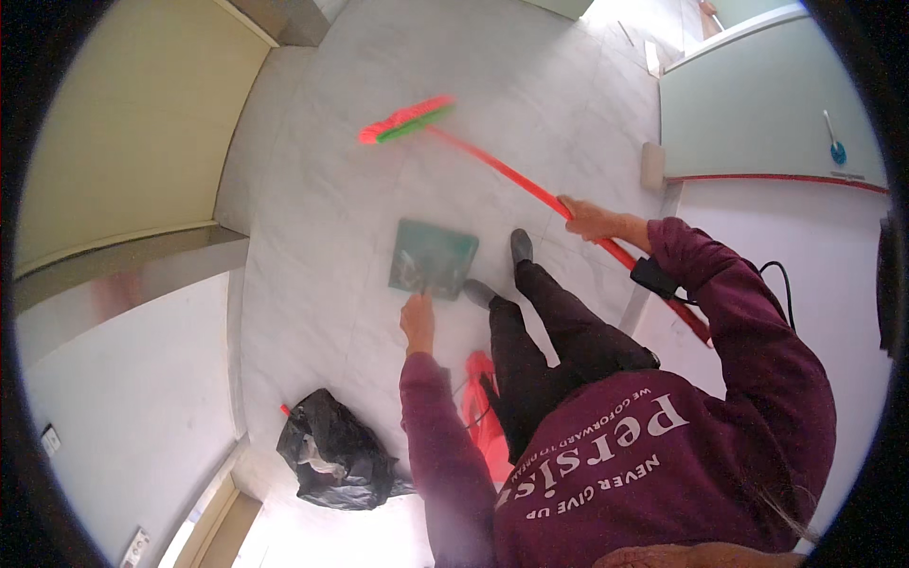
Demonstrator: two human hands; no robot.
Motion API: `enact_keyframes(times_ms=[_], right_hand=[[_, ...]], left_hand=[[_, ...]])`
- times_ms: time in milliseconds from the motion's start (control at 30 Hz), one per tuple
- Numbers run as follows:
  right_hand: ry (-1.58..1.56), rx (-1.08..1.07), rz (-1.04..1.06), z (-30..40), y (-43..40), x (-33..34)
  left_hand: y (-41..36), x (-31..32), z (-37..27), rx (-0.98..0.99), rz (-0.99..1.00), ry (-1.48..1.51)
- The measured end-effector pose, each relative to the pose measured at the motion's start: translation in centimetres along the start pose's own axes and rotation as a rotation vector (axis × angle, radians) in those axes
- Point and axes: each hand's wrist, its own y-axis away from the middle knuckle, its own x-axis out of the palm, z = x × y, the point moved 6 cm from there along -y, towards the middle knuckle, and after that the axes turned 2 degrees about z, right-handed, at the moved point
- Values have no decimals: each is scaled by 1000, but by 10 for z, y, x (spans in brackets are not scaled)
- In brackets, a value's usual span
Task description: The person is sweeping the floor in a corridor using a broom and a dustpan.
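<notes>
My right hand (pixel 596 219) grips the red pole of a broom (pixel 522 181). The broom's head (pixel 408 121), with pink bristles and a green block, is blurred and lies farther off over the pale floor. Below it, my left hand (pixel 417 321) is closed around the handle of a green dustpan (pixel 434 255). The pan is in front of my feet, beside my left shoe, with pale smudges on its surface. Whether it touches the floor I cannot tell. The dustpan handle is mostly hidden by my fist.
A black plastic bag (pixel 341 454) with pale waste stands at the lower left. Something pink-red (pixel 484 412) is beside my left leg, partly covered by my arm. Walls flank both sides; a blue-headed brush (pixel 838 150) hangs on the right one. A pale block (pixel 652 165) juts from its base.
</notes>
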Motion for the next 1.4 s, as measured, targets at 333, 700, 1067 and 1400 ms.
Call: enact_keyframes(times_ms=[333, 700, 1067, 1400], right_hand=[[-198, 154, 399, 5, 167, 89], [218, -22, 185, 56, 86, 86], [-444, 78, 439, 55, 180, 99], [-229, 198, 231, 26, 144, 91]], left_hand=[[-6, -7, -3, -35, 34, -27], [45, -45, 60, -123, -34, 129], [53, -32, 89, -124, 85, 81], [58, -26, 82, -25, 176, 18]])
